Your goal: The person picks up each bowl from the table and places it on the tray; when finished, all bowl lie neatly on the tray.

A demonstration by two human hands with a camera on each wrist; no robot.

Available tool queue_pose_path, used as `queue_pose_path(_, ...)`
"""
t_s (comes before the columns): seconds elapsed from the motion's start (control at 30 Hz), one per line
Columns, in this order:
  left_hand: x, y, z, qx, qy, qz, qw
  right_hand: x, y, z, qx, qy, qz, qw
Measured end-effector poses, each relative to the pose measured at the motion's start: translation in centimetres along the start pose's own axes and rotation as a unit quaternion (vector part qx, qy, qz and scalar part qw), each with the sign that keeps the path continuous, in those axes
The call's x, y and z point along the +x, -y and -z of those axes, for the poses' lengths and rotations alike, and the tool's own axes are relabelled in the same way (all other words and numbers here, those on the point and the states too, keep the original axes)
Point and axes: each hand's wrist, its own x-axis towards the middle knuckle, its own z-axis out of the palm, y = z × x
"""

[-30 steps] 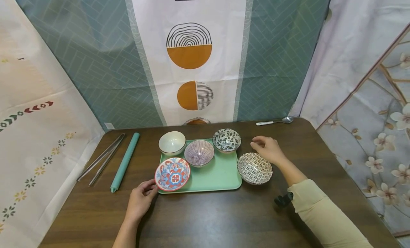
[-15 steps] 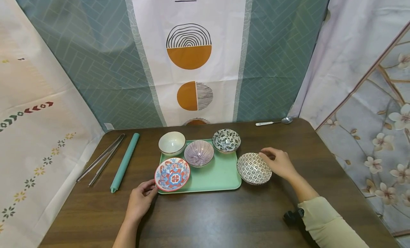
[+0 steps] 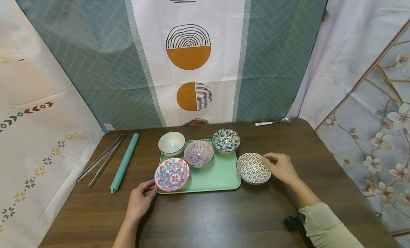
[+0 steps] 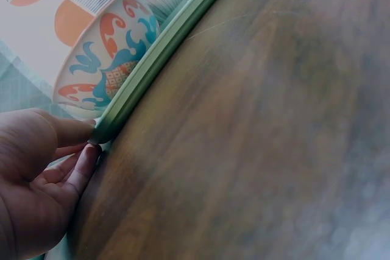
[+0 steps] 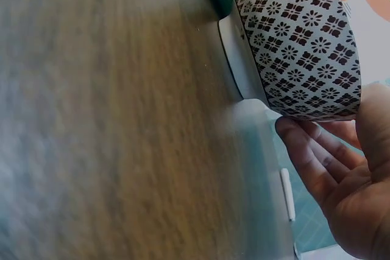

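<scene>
In the head view, my left hand [image 3: 140, 201] pinches the front left corner of a green tray [image 3: 214, 182]; the left wrist view shows thumb and fingers right at that corner. Just above it sits a red-and-blue patterned bowl [image 3: 172, 174] on the tray. My right hand [image 3: 284, 168] grips the right rim of a bowl with a small brown tile pattern [image 3: 253, 169], thumb over the rim and fingers on the outside. That bowl stands at the tray's right edge; its patterned outer wall fills the upper part of the right wrist view.
A white bowl [image 3: 172, 143], a purple-striped bowl [image 3: 199, 153] and a black floral bowl [image 3: 226, 140] stand on or at the tray's back half. Metal tongs [image 3: 102, 159] and a teal rolled stick [image 3: 125, 163] lie left. A spoon [image 3: 273, 122] lies at the back edge.
My right hand has come from behind the brown-patterned bowl to its right side and taken hold of the rim. The left hand has stayed at the tray corner.
</scene>
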Motion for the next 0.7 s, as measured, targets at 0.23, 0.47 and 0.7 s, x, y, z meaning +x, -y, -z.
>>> queue_pose_path(0.23,-0.1,0.0,0.0,0.002,0.002,-0.002,1.0000,0.1,0.3,0.1,-0.005,-0.012,0.025,1.000)
queue_pose_path(0.47,0.1,0.1,0.0,-0.001,-0.001,-0.002,1.0000,0.8,0.9,0.3,-0.007,-0.023,0.044,0.999)
queue_pose_path(0.7,0.0,0.1,-0.1,-0.002,-0.005,-0.009,0.9999,2.0,2.7,0.0,0.001,-0.022,0.053,0.998)
